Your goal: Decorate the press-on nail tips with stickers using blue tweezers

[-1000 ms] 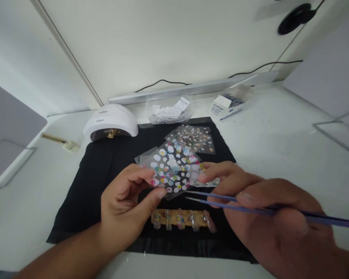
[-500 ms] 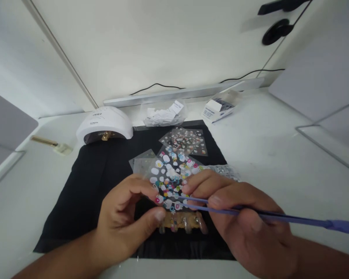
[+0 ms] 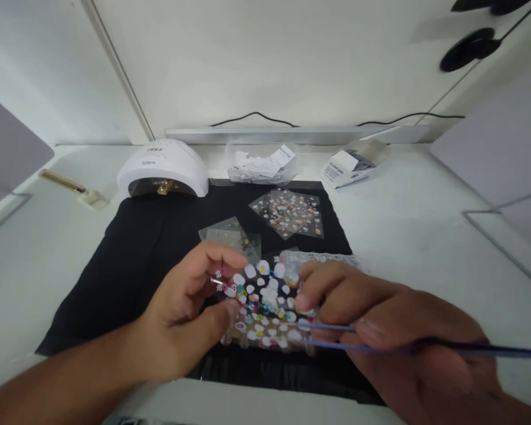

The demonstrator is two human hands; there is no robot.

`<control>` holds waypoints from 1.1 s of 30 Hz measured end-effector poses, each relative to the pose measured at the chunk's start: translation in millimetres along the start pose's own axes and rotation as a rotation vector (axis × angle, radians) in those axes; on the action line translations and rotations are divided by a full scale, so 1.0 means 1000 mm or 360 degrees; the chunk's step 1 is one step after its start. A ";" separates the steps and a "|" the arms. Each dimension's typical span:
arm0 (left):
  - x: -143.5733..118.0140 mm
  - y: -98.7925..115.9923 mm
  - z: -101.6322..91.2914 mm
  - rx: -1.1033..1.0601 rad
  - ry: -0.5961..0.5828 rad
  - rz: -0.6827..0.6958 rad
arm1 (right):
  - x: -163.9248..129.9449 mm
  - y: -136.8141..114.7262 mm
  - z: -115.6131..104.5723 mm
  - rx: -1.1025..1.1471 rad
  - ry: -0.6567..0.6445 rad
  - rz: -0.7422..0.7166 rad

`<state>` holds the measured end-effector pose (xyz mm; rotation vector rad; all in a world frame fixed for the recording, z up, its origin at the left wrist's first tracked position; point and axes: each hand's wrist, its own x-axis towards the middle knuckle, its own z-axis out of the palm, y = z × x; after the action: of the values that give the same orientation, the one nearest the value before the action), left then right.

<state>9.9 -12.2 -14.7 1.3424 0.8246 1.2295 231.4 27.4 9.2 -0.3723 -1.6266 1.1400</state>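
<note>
1. Sticker sheet (image 3: 269, 295): thin, clear, glossy plastic printed with white ovals and small bright shapes; raised above the black cloth (image 3: 150, 254), between the two hands.
2. Left hand (image 3: 172, 330): thumb and forefinger pinch the sheet's left edge.
3. Right hand (image 3: 407, 321): fingers grip slim purple metal tweezers (image 3: 491, 351), forward fingers at the sheet's right edge. Tweezer tips stand apart over its lower right; contact unclear.
4. Brown strip with clear rounded tips (image 3: 310, 350): mostly behind the sheet's lower edge, partly seen through it.
5. Beyond, on cloth: flat, see-through patterned sheets (image 3: 287, 212). Smooth white dome lamp (image 3: 163, 165) at the cloth's far left corner.
6. Against a second ago: sheet sits lower, overlapping the strip, which then showed below it; loose sheets at left now less covered.
</note>
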 end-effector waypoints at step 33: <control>0.010 0.016 -0.013 0.0660 0.0111 0.0430 | -0.005 0.007 0.011 -0.0003 -0.0167 -0.0004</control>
<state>-3.5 -1.9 1.6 1.7990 1.0096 1.3672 221.6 21.4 0.8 -0.3160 -1.7187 1.1734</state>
